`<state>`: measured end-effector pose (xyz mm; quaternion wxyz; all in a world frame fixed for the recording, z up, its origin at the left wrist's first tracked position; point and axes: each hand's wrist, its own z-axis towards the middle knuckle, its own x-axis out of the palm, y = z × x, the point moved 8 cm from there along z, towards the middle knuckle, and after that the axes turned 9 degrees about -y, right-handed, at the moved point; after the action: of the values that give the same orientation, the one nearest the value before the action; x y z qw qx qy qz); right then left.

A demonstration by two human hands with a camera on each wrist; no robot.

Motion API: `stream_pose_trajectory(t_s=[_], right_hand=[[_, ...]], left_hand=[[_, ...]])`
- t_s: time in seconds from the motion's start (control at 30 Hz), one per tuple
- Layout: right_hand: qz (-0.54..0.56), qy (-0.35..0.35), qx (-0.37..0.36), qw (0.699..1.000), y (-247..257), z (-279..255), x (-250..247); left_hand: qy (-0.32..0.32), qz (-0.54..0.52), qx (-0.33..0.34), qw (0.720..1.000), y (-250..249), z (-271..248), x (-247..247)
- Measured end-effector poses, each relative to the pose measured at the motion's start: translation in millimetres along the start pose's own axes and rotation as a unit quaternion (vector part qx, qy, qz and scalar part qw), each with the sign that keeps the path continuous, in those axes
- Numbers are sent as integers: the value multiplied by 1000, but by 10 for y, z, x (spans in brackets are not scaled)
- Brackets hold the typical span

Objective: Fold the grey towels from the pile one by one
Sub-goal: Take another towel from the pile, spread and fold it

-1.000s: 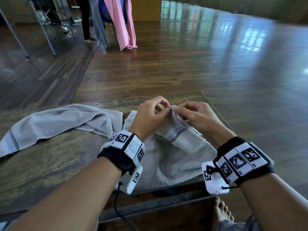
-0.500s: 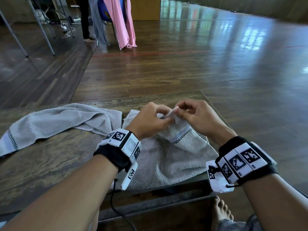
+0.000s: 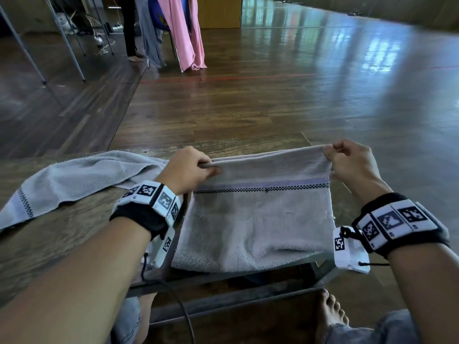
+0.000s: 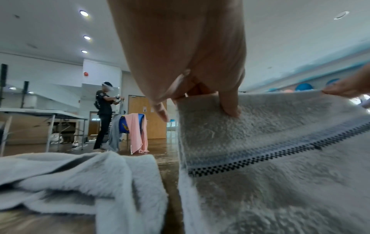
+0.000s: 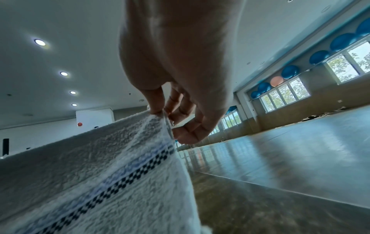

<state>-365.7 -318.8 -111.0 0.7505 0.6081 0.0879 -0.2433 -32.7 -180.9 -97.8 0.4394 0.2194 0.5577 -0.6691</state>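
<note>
A: Hands have parted since a moment back. They were bunched together at one corner; now the left hand and right hand stand well apart with the top edge drawn taut between them.

B: Grip?

A: Left fingers clamped on the left top corner, thumb underneath. Right fingers pinching the right top corner, the other fingers loosely curled beside it. Both corners lifted off the bench.

B: Where's the grey towel itself?

A: At the right end of the bench, straight ahead of the person. Upper part raised, lower part lying on the wood, near edge hanging a little past the bench's front rim. Checkered stripe runs level across, just below the held edge. Looks doubled already, though I can't count layers from where I stand.

B: And the rest of the pile?

A: One more towel, crumpled, to the left on the same bench, its edge near the left wrist. Untouched, I'd judge.

B: How will it handle?

A: Thick terry, soft and limp, light. Sags anywhere it isn't held, so corners are the place to hold; the hemmed edge gives fingers something firm. Won't slip easily. Main risk I'd guess is corners landing out of line when laid over
</note>
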Motion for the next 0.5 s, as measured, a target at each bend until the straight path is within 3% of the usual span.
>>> stream_pose_trajectory(t_s=[0.3,0.5], right_hand=[[-35,6,48,998,-283,23,-22],[-39,4,43,998,-264,1,-43]], left_hand=[[-10,-22,-24,999,166,-18,-92],[-82,-66,-50,993,196,-15,-213]])
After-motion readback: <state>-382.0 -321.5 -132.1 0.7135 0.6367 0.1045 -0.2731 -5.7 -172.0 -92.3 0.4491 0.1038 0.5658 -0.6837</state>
